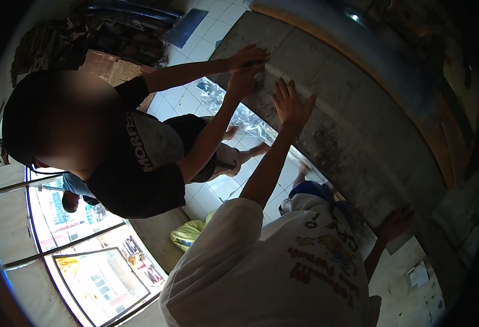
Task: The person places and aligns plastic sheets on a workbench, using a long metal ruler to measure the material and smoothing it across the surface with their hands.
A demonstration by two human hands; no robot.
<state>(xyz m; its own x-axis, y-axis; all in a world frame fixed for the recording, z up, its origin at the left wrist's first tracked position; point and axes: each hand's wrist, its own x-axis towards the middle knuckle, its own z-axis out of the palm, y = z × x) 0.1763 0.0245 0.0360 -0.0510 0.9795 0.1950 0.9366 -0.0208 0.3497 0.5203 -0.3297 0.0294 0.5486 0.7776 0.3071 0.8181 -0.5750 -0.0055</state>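
My left hand (294,106) lies on a long grey board-like surface (348,114), palm down with its fingers spread, holding nothing. Further along the near edge, in shadow, my right hand (397,222) rests on the same surface; its fingers look stretched out and nothing shows in them. A paler band (326,106) runs lengthwise over the board, just beyond my left fingertips. To my left, a co-worker's two hands (245,71) also touch the board close to its end. Dark smudges mark the surface between my hands.
The co-worker in a black shirt (152,141) stands close on my left. Clear plastic film (239,114) shows below the board's edge, above white floor tiles (201,46). A yellow-green sack (187,234) sits by the wall. Another person (76,193) appears near the windows.
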